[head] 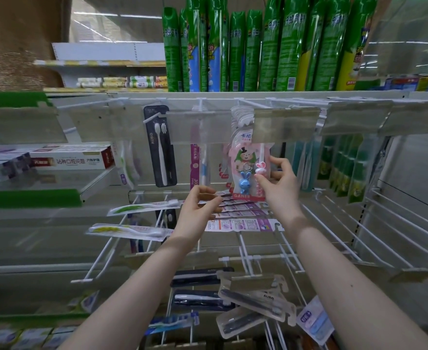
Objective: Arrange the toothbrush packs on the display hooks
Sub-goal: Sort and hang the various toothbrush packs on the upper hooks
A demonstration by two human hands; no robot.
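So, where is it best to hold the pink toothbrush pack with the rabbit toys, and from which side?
Take the pink toothbrush pack by its flat right edge, from the right, as the right hand does. The rabbit toys bulge in the middle and its top sits behind a label holder, so that edge seems the free flat part.

Kids' toothbrush pack (248, 168): pink w/ blue & pink bunnies. AUBO pack (160, 145): black, white brushes. Spray cans (287, 46): green. Hooks (334, 218): white.
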